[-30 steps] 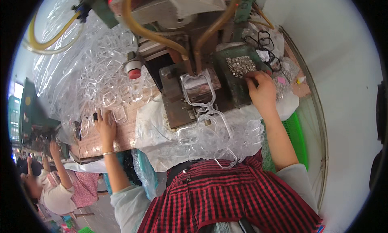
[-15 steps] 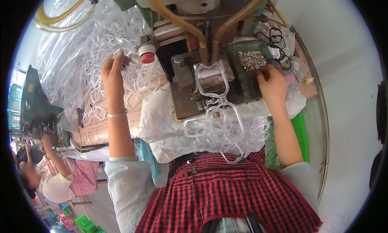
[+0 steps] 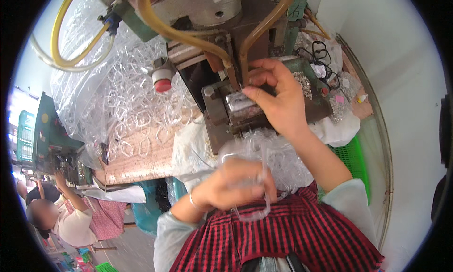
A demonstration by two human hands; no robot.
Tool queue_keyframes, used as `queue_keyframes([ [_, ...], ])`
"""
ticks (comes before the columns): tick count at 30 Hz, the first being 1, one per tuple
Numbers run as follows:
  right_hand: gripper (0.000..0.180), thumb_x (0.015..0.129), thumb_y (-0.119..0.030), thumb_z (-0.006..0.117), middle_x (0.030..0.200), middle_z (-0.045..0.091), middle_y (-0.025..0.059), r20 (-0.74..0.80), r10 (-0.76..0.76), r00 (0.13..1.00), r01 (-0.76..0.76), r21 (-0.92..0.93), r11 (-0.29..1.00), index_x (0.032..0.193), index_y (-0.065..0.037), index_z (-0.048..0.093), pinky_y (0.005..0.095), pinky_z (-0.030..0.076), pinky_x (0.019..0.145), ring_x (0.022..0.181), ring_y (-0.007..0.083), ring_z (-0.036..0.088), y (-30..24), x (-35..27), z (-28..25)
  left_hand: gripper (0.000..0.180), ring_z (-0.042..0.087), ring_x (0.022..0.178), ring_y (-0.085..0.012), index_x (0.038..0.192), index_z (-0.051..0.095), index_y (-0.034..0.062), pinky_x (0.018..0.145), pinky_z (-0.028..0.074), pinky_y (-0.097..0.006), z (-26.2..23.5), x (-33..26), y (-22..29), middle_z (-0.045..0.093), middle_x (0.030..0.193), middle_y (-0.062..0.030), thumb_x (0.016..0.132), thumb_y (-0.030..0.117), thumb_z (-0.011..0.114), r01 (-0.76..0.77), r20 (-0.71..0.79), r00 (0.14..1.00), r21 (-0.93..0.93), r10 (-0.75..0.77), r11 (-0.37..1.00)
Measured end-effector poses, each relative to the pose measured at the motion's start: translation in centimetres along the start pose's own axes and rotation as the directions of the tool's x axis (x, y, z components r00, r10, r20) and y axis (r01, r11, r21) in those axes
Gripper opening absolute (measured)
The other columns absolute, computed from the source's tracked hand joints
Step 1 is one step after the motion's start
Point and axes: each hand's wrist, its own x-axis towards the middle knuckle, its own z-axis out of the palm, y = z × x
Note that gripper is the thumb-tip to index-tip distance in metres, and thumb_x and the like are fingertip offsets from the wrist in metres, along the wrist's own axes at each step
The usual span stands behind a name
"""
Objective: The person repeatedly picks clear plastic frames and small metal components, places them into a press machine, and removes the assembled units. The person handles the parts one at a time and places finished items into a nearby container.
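My left hand (image 3: 238, 182), smeared by motion, is low in front of the apron with its fingers curled about a clear plastic glasses frame (image 3: 265, 196). My right hand (image 3: 282, 99) reaches to the metal die block (image 3: 241, 102) of a bench press. Its thumb and forefinger pinch together just beside the tips of two brown tubes (image 3: 259, 31); what lies between them is too small to make out. More clear glasses frames (image 3: 288, 161) lie heaped between the press and my lap. Behind my right hand, small metal pieces (image 3: 303, 83) are piled on a green tray, partly hidden.
A red push button (image 3: 163, 85) juts from the press's left side. Many clear frames (image 3: 141, 102) cover the wooden bench (image 3: 151, 161) beside plastic sheeting. Black frames (image 3: 321, 55) lie back right, above a green basket (image 3: 356, 163). Another person (image 3: 71, 215) sits at a machine far left.
My left hand has come down from the bench to my lap and now has a glasses frame. My right hand has moved from the metal pieces to the die, where no frame rests now.
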Motion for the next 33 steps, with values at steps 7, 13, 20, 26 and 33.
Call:
queue_keyframes([
  [7,0.050,0.085,0.003,0.073,0.099,0.073,0.0079,-0.051,0.127,0.991,-0.109,0.264,0.958,0.130,0.002,0.051,0.0248,0.049,0.084,0.095,0.0106,0.065,-0.7,-0.4,0.9,0.021,0.071,0.084,-0.0344,0.099,0.053,-0.0075,0.080,0.057,-0.042,-6.2,2.9,5.2,0.070,0.093,-0.0293,0.099,0.012,0.045,-0.322,-0.525,0.503,0.624,0.687,0.712],
  [13,0.052,0.088,0.005,0.066,0.103,0.072,0.0130,-0.036,0.338,0.940,-0.290,0.434,0.853,0.136,0.002,0.048,0.0300,0.049,0.094,0.102,0.0178,0.066,-3.7,-0.8,0.7,0.020,0.071,0.081,-0.0348,0.099,0.054,-0.0065,0.080,0.057,-0.042,-4.9,3.6,5.1,0.069,0.088,-0.0272,0.100,0.012,0.045,-0.236,-0.580,0.427,0.669,0.694,0.704],
  [20,0.032,0.091,0.000,0.057,0.120,0.071,0.0169,0.035,-0.069,0.997,0.077,-0.499,0.863,0.121,0.000,0.067,0.0361,0.050,0.098,0.114,0.0261,0.068,-0.7,-2.0,-4.7,0.030,0.072,0.072,-0.0328,0.116,0.046,0.0025,0.056,0.056,-0.033,-0.1,1.5,0.6,0.071,0.088,-0.0290,0.103,0.029,0.043,0.193,-0.152,0.922,-0.619,-0.357,0.761],
  [26,0.029,0.089,0.003,0.055,0.105,0.073,0.0163,-0.012,-0.030,0.999,0.012,-0.724,0.690,0.114,-0.003,0.070,0.0354,0.053,0.089,0.101,0.0287,0.071,5.7,-4.9,-9.5,0.026,0.068,0.066,-0.0367,0.109,0.048,0.0055,0.057,0.054,-0.038,0.3,4.6,-3.3,0.070,0.088,-0.0268,0.099,0.030,0.048,0.087,-0.256,0.882,-0.737,-0.396,0.671],
  [33,0.021,0.099,-0.002,0.056,0.108,0.072,0.0114,-0.396,-0.121,0.910,-0.038,-0.371,0.928,0.118,-0.001,0.065,0.0314,0.051,0.091,0.100,0.0173,0.067,6.6,-1.6,-12.8,0.023,0.072,0.072,-0.0386,0.109,0.049,0.0071,0.060,0.058,-0.037,1.0,4.3,-4.0,0.071,0.096,-0.0283,0.102,0.028,0.044,-0.019,-0.281,0.895,-0.801,-0.347,0.599],
])
